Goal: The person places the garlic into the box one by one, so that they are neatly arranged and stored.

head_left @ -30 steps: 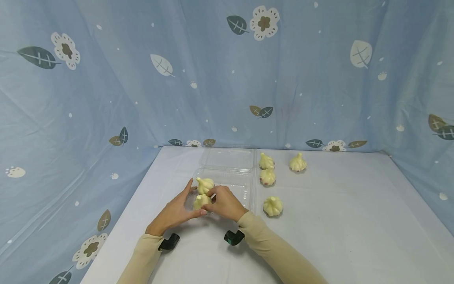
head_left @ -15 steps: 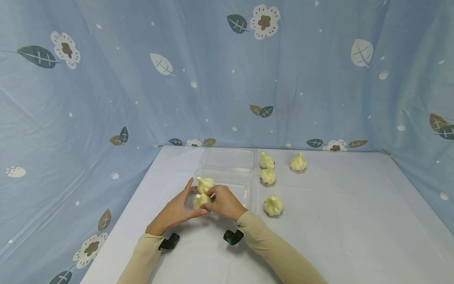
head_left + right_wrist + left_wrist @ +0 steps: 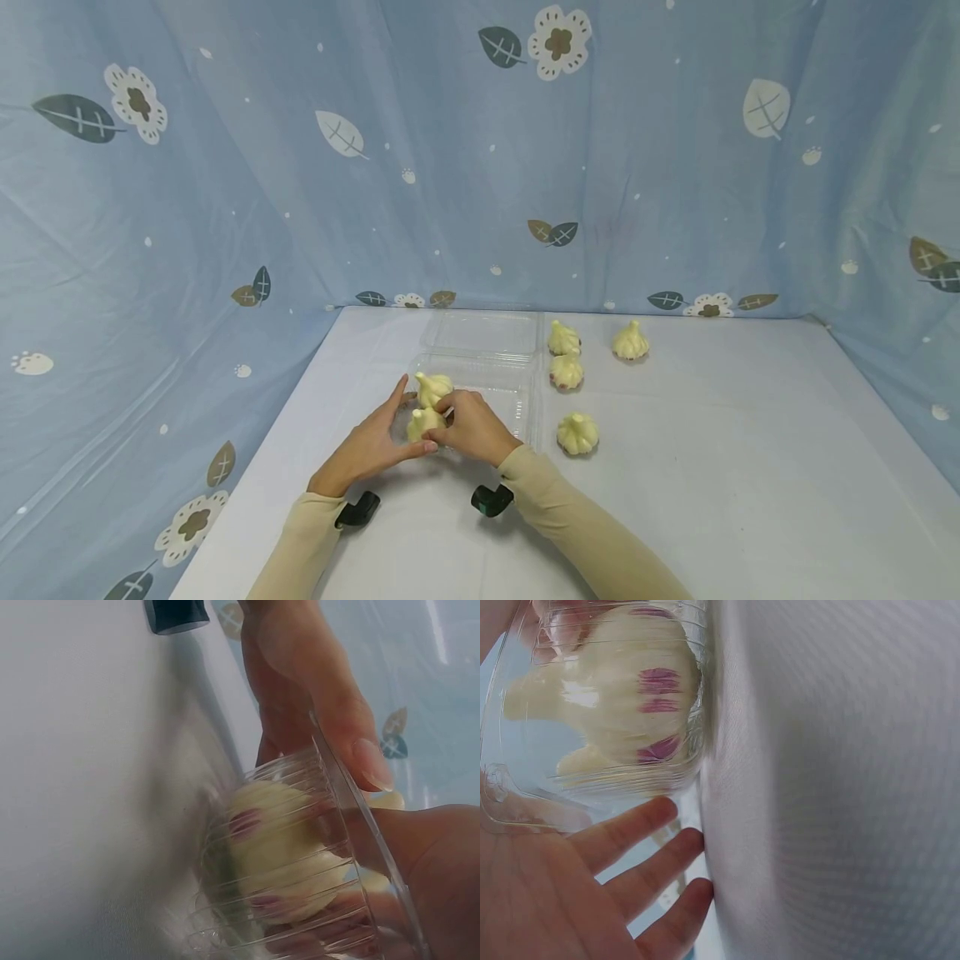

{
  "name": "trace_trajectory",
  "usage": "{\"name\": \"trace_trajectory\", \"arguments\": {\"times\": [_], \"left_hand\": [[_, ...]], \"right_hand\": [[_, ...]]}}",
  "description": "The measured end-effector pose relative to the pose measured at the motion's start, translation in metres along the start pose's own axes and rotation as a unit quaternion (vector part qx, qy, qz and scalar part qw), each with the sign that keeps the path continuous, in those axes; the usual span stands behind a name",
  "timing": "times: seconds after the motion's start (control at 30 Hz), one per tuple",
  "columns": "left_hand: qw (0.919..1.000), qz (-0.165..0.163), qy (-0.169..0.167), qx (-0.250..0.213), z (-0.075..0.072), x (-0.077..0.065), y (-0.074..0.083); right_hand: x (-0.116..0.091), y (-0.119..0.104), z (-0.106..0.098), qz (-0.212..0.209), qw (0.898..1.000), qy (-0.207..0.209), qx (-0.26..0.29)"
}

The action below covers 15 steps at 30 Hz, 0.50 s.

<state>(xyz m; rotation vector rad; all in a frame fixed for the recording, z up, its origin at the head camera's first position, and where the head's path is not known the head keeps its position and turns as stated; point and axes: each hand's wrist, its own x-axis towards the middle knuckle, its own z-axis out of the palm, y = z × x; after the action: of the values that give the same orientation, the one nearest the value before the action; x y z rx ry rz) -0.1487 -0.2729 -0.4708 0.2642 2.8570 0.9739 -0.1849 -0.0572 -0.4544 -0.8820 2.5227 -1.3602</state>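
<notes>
A clear plastic clamshell box (image 3: 531, 408) lies unfolded, its lid toward the back curtain. Two garlic bulbs sit at the left of its base, a rear garlic bulb (image 3: 433, 388) and a front garlic bulb (image 3: 423, 426). My right hand (image 3: 476, 428) reaches in and pinches the front bulb between thumb and fingers. Around the box's left front corner my left hand (image 3: 369, 447) rests with spread, fairly straight fingers, thumb at the front rim. Through the ribbed wall, the left wrist view shows a bulb (image 3: 630, 690) with purple streaks; the right wrist view shows the pinched bulb (image 3: 281, 847).
Right of the box stand several more bulbs: two close together (image 3: 566, 372), one at the back (image 3: 631, 342) and one nearer the front (image 3: 577, 434). A white cloth (image 3: 720, 475) covers the table. Blue patterned curtain (image 3: 450, 167) closes off the back and sides.
The front garlic bulb has shifted very slightly left under my right hand. Both hands otherwise keep their places.
</notes>
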Motion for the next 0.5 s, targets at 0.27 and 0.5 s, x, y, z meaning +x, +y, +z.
{"name": "trace_trajectory", "arguments": {"times": [0.27,0.5], "left_hand": [[1.0000,-0.001,-0.001,0.005,0.002,0.000,-0.001],[0.9999,-0.005,0.001,0.014,0.003,0.001,-0.003]], "right_hand": [[-0.003,-0.002,-0.006,0.006,1.000,-0.001,-0.010],[-0.005,-0.007,-0.015,0.012,1.000,-0.006,-0.009]]}}
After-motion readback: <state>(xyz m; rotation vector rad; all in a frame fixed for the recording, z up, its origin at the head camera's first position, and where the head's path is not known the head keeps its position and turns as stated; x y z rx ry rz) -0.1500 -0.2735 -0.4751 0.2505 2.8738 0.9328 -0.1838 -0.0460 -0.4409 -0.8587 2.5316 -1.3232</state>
